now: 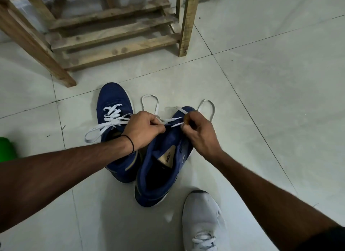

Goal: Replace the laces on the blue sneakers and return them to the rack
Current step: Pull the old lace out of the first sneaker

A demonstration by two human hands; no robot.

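Note:
Two blue sneakers stand side by side on the tiled floor. The left sneaker [113, 99] is laced with a white lace whose loose ends trail to the left. The right sneaker [164, 166] is nearer to me, its opening facing up. A white lace [174, 120] crosses its front, with loops lying on the floor on both sides of its toe. My left hand [143, 131] pinches this lace from the left. My right hand [197, 131] pinches the lace at the sneaker's right eyelets.
A wooden rack [115, 39] with slatted shelves stands at the back, its legs on the floor. A white shoe [203, 221] on a foot is at the bottom right. A green object [6, 150] sits at the left edge.

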